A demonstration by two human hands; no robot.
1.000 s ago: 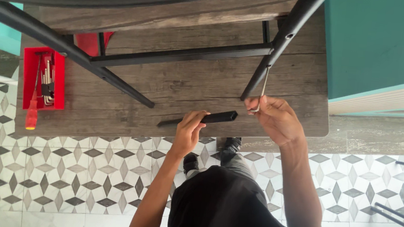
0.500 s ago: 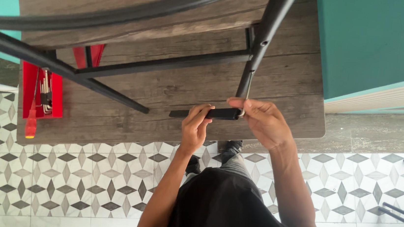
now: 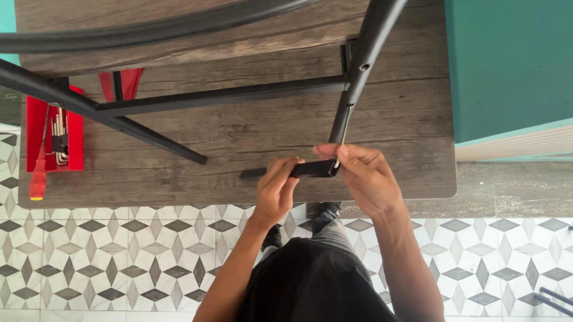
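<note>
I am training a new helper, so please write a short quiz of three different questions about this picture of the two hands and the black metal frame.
1. True or false: both hands grip the short flat black metal bar.
2. Which hand pinches the bar's end at the upright black metal tube? A) left hand B) right hand
3. What red object sits at the left edge of the grey wooden tabletop?

Key: 1. True. 2. B. 3. The red plastic tool tray with the red-handled screwdriver.

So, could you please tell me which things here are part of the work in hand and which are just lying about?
In hand:
left hand
right hand
short black bar
upright black tube

Lying about:
red tool tray
red-handled screwdriver
</note>
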